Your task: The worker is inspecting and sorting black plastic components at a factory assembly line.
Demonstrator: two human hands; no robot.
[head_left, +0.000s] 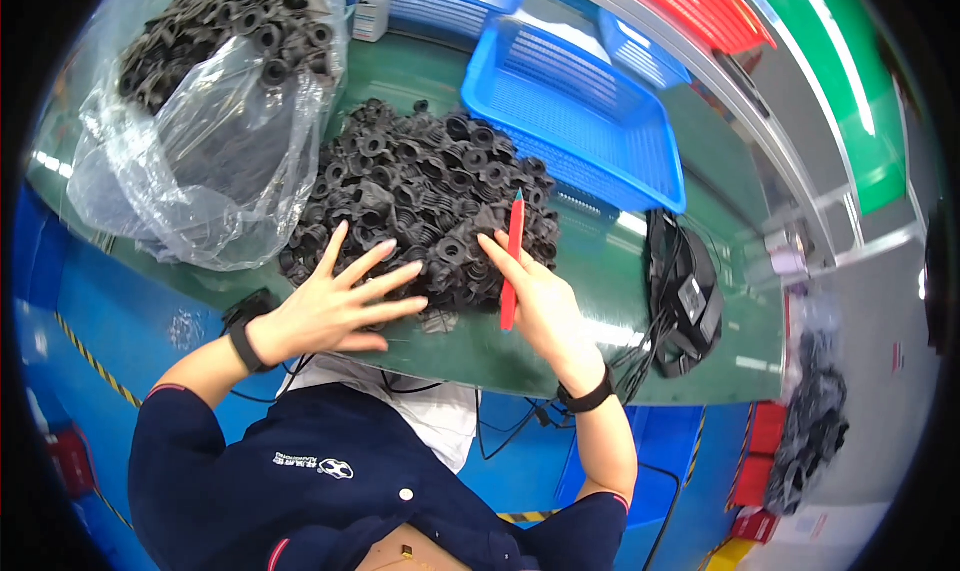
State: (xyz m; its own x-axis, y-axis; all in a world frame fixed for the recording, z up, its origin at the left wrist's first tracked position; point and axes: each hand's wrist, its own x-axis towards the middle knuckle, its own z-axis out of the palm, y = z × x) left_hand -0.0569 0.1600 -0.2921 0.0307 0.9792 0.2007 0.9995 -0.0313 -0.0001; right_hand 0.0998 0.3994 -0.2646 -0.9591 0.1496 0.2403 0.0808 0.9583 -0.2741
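A heap of small black ribbed rubber parts (400, 191), many with round holes, lies in front of me on the green table (465, 356). My left hand (345, 306) is open, its fingers spread over the near left edge of the heap. At the heap's near right edge is my right hand (545, 306), closed on a slim red pen-shaped tool (511, 276). The tool's bluish pointed tip faces away from me. The right fingertips reach the rubber parts; whether they also pinch one cannot be made out.
A transparent plastic bag (200, 186) with more black parts stands at the left. Beyond the heap are a blue basket (575, 146) and a small white bottle (370, 16). To the right lies a black pouch-like item (690, 306) with cables.
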